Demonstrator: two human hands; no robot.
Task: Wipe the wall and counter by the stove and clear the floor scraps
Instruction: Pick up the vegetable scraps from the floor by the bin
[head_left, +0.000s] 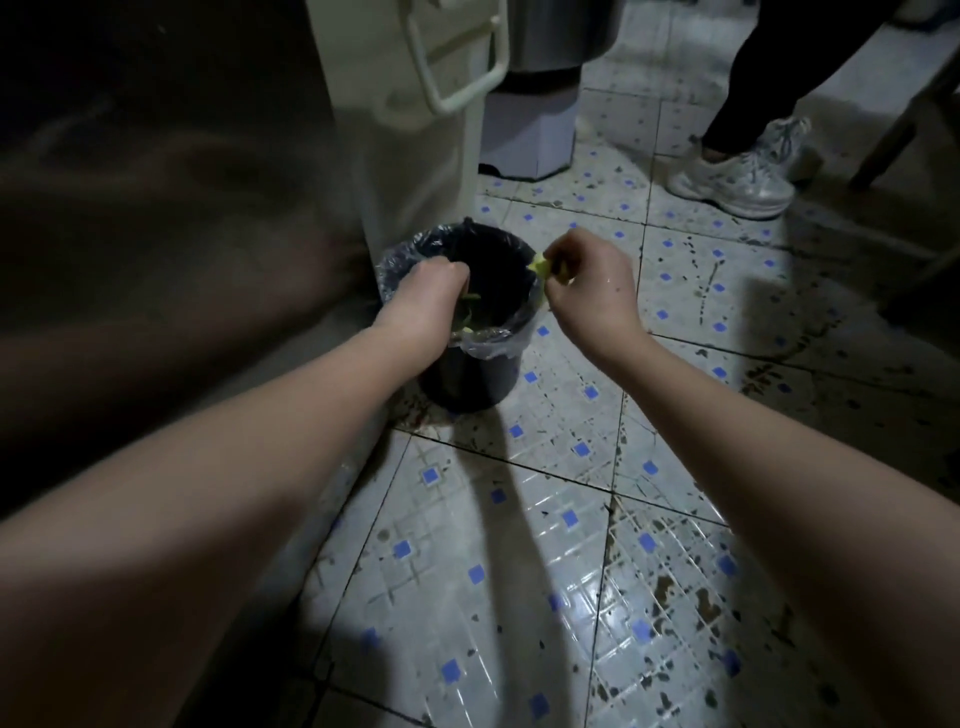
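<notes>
A small black waste bin lined with a clear plastic bag stands on the tiled floor beside a white cabinet. My left hand reaches down into the bin's mouth, its fingers curled around green vegetable scraps that show just under the fingers. My right hand hovers at the bin's right rim and pinches a yellow-green scrap between fingers and thumb.
A white cabinet with a handle rises left of the bin, a pale appliance base behind it. Another person's leg and white sneaker stand at the back right. The blue-dotted floor tiles are stained and spattered.
</notes>
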